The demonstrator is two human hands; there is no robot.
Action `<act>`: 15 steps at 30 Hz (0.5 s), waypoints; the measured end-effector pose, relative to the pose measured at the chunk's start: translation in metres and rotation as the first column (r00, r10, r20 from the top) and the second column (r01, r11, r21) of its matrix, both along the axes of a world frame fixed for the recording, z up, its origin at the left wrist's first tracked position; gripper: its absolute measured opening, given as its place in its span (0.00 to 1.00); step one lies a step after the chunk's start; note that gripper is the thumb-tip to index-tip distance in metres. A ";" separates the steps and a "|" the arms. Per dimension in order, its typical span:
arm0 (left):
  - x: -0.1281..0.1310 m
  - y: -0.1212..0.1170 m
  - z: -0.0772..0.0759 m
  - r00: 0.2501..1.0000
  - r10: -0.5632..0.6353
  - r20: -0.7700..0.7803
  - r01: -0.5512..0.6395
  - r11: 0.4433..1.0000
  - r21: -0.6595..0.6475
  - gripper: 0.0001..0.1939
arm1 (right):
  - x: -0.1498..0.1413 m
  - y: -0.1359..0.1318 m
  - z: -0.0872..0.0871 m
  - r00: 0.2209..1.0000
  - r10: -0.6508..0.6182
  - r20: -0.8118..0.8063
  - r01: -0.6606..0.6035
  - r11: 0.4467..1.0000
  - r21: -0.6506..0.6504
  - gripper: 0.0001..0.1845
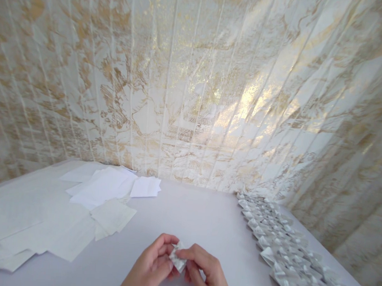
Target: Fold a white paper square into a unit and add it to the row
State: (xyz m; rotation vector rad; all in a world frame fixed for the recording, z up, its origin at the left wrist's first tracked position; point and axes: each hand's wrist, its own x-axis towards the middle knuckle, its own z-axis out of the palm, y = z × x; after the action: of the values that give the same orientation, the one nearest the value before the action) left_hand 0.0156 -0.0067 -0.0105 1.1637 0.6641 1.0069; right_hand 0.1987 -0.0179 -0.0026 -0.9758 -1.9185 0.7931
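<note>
A small folded piece of paper (pixel 178 262), pale with faint grey print, is held between both hands just above the table near the bottom middle. My left hand (pixel 154 260) grips its left side, fingers curled round it. From the right, my right hand (pixel 205 265) pinches the same piece, its index finger lying across the top. The lower edge of the paper is partly covered by the fingers. White shapes at the bottom edge below the hands are cut off by the frame.
Large printed sheets (pixel 32 233) spread over the left, with white sheets (pixel 104 185), smaller cut sheets (pixel 115 216) and a small white stack (pixel 145 186) beside them. Rows of folded paper pieces (pixel 284 246) line the right side. A gold-patterned curtain (pixel 187 96) hangs behind the table (pixel 200 216).
</note>
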 end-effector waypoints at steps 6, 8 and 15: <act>0.004 -0.002 -0.002 0.999 -0.019 -0.027 0.018 0.999 -0.027 0.29 | 0.005 0.000 -0.002 0.997 0.074 -0.008 -0.072 0.991 0.114 0.16; 0.005 -0.003 -0.002 0.997 -0.036 -0.064 0.035 0.999 -0.020 0.28 | 0.004 -0.001 -0.002 0.995 0.091 -0.028 -0.087 0.989 0.121 0.15; 0.002 -0.007 0.014 0.966 -0.064 -0.252 0.078 0.996 0.045 0.24 | -0.001 -0.001 -0.008 0.980 -0.046 -0.195 0.056 0.997 0.044 0.15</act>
State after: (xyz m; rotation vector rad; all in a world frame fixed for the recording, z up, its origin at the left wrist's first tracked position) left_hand 0.0179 -0.0139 0.0034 1.3677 0.7920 0.8288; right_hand 0.1978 -0.0192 -0.0106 -0.8816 -1.7310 0.7782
